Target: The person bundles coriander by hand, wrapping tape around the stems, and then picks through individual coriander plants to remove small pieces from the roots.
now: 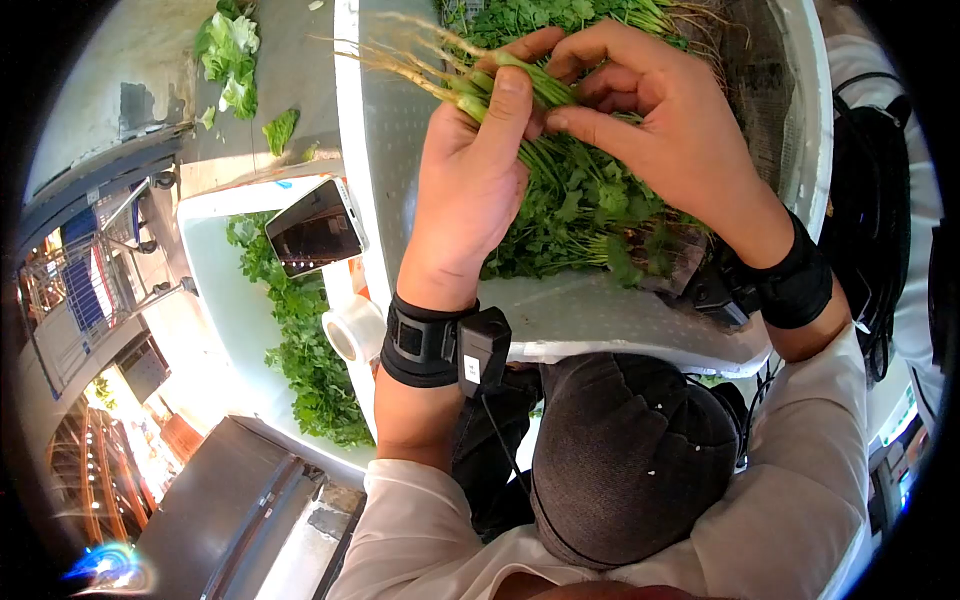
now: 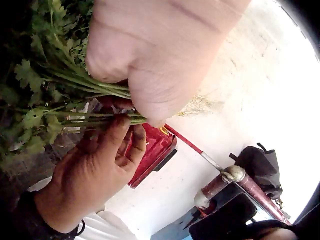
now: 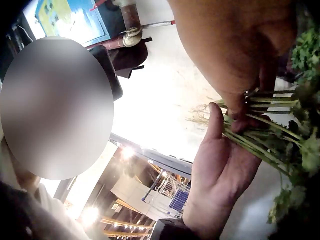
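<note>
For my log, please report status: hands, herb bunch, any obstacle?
Left hand grips herb stems near roots. Right hand pinches same stems, leaf side. Phone aside; nothing seen blocking.

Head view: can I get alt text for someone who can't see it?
A person's left grip holds green stems near their roots; the right grip pinches them nearer the leaves, above a white box of herbs. At the picture's left, a phone and a white roll lie beside greens in another box.

Bright glare, dark curved edges, wrist views seemingly slightly soft.
</note>
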{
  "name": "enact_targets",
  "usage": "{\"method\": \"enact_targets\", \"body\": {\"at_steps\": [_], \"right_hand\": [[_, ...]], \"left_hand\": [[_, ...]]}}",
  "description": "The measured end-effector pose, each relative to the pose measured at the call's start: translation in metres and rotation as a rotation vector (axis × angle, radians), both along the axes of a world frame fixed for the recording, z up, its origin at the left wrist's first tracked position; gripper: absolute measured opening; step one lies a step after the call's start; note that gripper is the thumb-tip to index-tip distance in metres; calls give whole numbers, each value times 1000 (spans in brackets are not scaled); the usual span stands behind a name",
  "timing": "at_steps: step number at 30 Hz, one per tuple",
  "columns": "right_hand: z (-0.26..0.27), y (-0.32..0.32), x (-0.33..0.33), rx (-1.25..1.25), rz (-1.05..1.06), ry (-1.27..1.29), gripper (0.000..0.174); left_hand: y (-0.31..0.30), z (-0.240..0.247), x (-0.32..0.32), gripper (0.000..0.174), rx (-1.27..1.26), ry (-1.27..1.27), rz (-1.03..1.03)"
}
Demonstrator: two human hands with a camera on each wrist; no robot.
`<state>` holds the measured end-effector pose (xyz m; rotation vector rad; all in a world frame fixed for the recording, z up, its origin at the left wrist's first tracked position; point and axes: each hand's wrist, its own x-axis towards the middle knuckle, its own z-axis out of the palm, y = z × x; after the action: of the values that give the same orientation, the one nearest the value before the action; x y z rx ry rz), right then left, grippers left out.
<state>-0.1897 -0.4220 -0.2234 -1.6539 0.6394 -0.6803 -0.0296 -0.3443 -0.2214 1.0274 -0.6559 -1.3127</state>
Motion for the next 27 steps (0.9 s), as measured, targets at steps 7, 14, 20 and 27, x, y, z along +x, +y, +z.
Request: {"method": "enact_targets", "body": {"at_steps": [7, 14, 20, 27], "right_hand": [[5, 0, 1, -99, 33, 22, 32], [8, 7, 5, -30, 16, -28, 32], [5, 9, 8, -83, -21, -35, 31], [-3, -7, 3, -432, -16, -6, 33]], "left_hand": [[5, 3, 0, 43, -42, -41, -97], [3, -6, 0, 48, -144, 70, -166], [2, -9, -3, 45, -175, 88, -126], [0, -8, 5, 40, -110, -162, -75]]}}
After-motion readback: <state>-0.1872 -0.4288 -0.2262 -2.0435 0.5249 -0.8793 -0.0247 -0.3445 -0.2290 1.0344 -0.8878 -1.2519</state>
